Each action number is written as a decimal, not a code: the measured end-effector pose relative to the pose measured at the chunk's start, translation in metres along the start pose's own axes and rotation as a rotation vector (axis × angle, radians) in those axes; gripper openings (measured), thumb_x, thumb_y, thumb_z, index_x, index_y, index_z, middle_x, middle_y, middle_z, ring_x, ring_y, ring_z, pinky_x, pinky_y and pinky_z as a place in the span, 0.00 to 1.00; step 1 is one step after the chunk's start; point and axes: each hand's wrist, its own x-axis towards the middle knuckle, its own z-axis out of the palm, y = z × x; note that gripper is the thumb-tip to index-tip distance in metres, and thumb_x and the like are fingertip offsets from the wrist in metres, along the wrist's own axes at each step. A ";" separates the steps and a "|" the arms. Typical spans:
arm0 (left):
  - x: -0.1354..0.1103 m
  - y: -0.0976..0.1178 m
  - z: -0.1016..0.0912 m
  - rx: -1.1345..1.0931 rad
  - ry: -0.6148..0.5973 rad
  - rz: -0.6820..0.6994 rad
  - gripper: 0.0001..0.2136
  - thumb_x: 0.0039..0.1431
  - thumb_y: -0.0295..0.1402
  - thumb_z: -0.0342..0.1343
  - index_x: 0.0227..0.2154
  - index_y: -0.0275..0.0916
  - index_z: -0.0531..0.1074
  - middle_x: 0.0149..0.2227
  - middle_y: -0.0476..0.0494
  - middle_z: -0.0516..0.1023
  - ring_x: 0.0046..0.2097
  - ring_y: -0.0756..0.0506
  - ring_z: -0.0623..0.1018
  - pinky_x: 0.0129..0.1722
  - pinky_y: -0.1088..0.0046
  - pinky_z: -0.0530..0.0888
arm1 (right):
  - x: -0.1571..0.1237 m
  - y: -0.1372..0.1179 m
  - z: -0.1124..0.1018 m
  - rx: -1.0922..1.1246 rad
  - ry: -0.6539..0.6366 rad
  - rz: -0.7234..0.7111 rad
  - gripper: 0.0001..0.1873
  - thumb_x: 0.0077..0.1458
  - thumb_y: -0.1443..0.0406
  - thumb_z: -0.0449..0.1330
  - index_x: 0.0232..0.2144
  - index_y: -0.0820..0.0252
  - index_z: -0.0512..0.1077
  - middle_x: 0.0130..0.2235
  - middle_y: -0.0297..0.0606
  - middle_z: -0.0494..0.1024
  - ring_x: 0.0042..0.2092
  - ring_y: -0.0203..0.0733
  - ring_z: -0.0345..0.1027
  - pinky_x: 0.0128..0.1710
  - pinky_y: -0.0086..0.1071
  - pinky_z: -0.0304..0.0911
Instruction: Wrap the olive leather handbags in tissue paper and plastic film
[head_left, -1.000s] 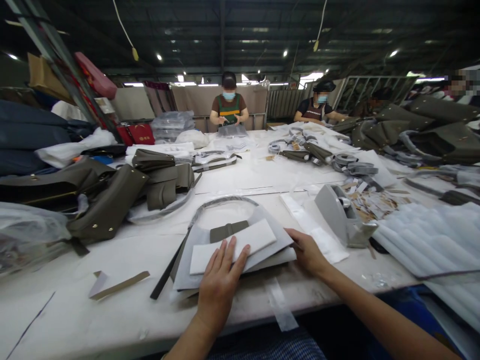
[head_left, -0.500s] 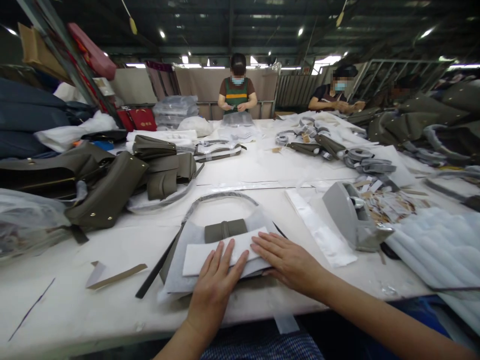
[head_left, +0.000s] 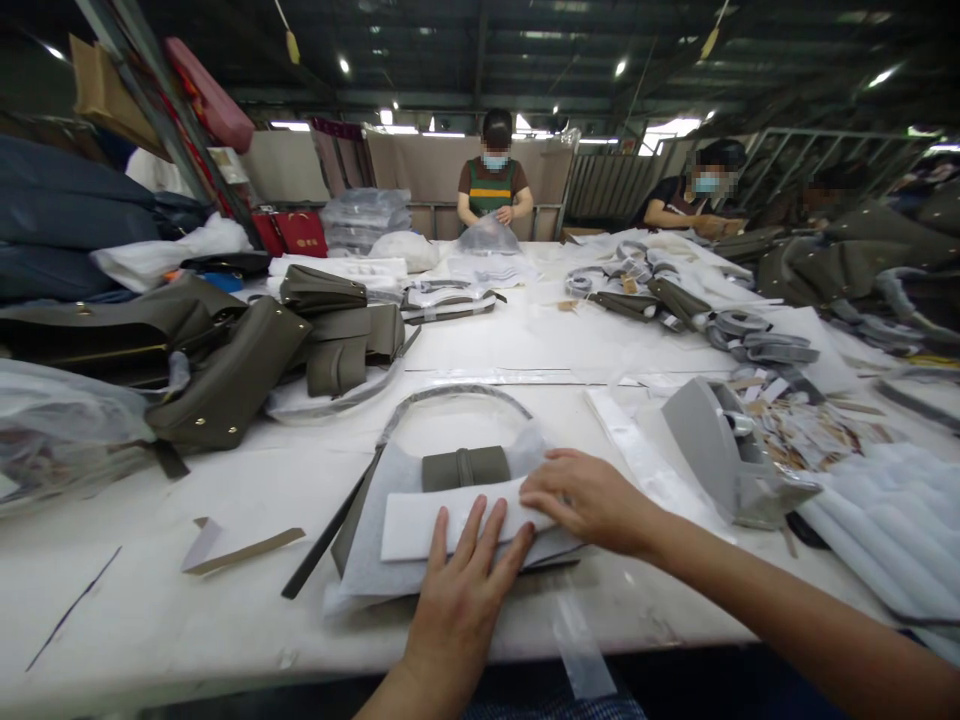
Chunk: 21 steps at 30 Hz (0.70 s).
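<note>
A dark olive handbag lies flat before me, its wrapped handle (head_left: pixel 454 391) arched at the far side and a strap (head_left: pixel 322 545) trailing out left. Thin white wrapping sheet (head_left: pixel 369 572) covers most of its body, leaving the closure tab (head_left: pixel 454 468) bare. Across the bag rests a folded white foam strip (head_left: pixel 411 524). My left hand (head_left: pixel 466 590) presses down on this strip with fingers spread. At the strip's right end my right hand (head_left: pixel 596 500) has its fingers curled and pinched on the edge; the fingertips are partly hidden.
A grey tape dispenser (head_left: pixel 712 450) stands at right, beside white foam sheets (head_left: pixel 892 510). Olive bags (head_left: pixel 225 375) pile up at left. A bent card piece (head_left: pixel 244 548) lies nearer. Clear tape (head_left: pixel 581 640) hangs off the front edge. Two masked co-workers (head_left: pixel 495 185) work across the table.
My right hand has gone from flat, stretched fingers to a curled pinch at the foam strip's right end. My left hand stays spread on the strip. The view has shifted slightly left.
</note>
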 end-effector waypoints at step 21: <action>-0.003 0.005 0.015 -0.090 0.093 -0.102 0.21 0.68 0.38 0.50 0.63 0.56 0.62 0.65 0.47 0.65 0.67 0.39 0.61 0.68 0.44 0.50 | 0.129 0.088 0.021 0.060 -0.137 0.635 0.15 0.51 0.54 0.65 0.29 0.62 0.80 0.28 0.38 0.81 0.30 0.40 0.75 0.30 0.28 0.64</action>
